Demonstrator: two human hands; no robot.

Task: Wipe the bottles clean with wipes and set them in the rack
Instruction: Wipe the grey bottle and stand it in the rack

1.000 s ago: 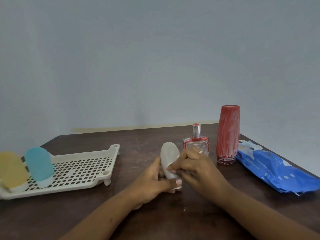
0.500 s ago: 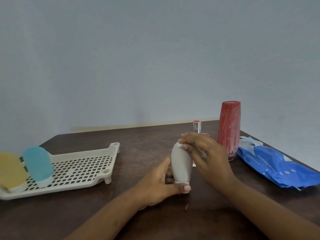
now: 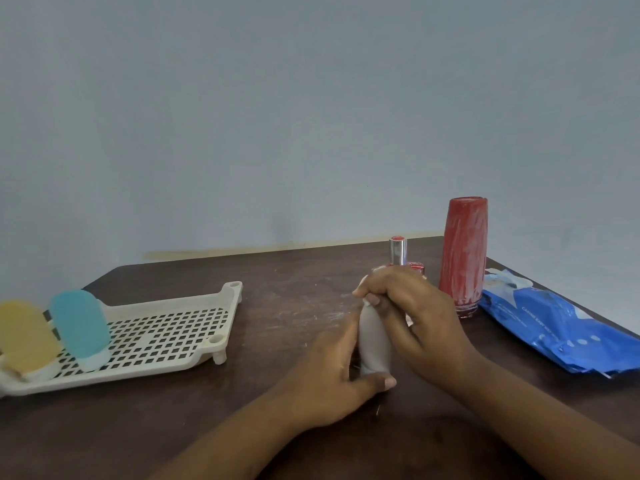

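**Wiping the grey bottle, rack off to the left**

Holding the grey bottle (image 3: 374, 341) upright on the tabletop (image 3: 294, 306), long axis vertical, directly between both hands. Clamped low round its base with the left hand (image 3: 332, 386), thumb across the front. Curled over its top with the right hand (image 3: 415, 317), fingers closed round the tip. Cannot tell whether a wipe sits under those fingers.

Well to the left, the white rack (image 3: 166, 303), already carrying a blue bottle (image 3: 81, 327) and a yellow bottle (image 3: 26, 337). Nearer the left hand, so probably a leftward carry once wiped. Waiting behind, a perfume bottle (image 3: 398, 251) and a red bottle (image 3: 464, 251), beside the blue wipes pack (image 3: 554, 327).
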